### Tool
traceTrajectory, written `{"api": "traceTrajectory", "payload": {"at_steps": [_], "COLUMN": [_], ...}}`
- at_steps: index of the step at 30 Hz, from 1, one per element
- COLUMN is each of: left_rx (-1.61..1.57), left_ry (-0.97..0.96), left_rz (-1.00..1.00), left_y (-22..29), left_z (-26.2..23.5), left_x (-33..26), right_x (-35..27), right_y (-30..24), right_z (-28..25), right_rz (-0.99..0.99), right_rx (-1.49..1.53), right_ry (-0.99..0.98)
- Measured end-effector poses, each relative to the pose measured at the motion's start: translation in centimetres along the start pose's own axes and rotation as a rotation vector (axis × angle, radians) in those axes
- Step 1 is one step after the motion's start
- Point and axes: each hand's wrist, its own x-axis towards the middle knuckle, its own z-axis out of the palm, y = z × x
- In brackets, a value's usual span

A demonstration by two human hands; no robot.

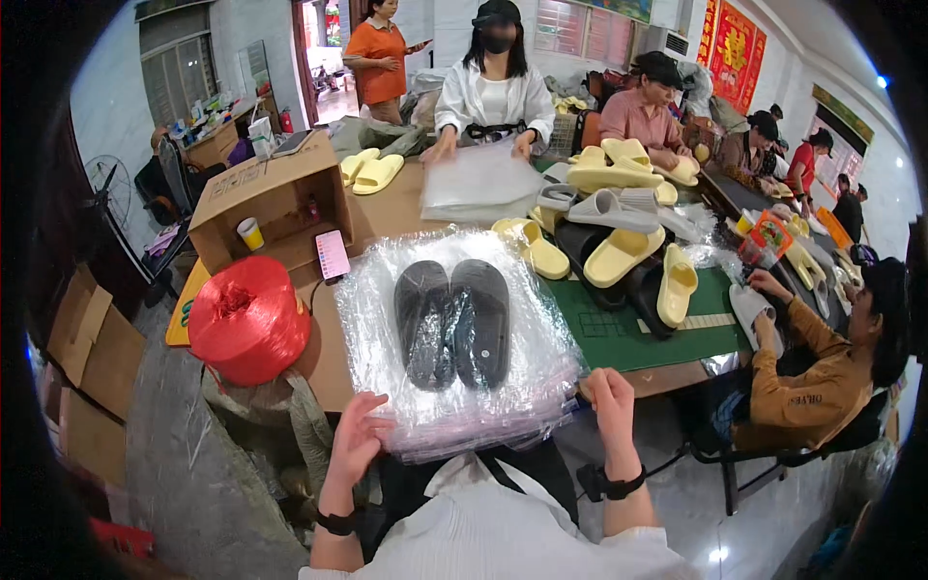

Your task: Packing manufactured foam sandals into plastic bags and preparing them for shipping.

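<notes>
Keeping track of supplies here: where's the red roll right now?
In the head view, the red roll sits at the left end of the table, pictured just below the cardboard box and left of the plastic stack.

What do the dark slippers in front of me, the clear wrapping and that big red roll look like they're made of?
Dark slippers: probably moulded foam or rubber, fairly matte, judging by the thick one-piece shape.
Clear wrapping: thin, glossy plastic film, with crinkles and bright glare.
Red roll: likely plastic twine, shiny, with strand-like streaks around it.
</notes>
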Motion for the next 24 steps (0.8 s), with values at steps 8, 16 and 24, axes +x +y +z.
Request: {"api": "traceTrajectory", "payload": {"at_steps": [8, 16, 24], "left_rx": [0.457, 0.405, 0.402], "left_ry": [-0.042, -0.085, -0.03], "left_rz": [-0.613, -0.499, -0.014], "left_y": [1.1, 0.1, -0.7], "left_z": [0.6, 0.2, 1.2], "left_x": [3.8, 4.5, 5.5], "right_x": [2.9, 4.3, 5.7], "right_y": [1.3, 1.7, 1.9], "right_z": [2.3, 1.3, 2.1], "right_rz": [0.331, 0.163, 0.003], "right_rx": [-0.193, -0.177, 0.088], "right_ry": [-0.328, -0.339, -0.182]}}
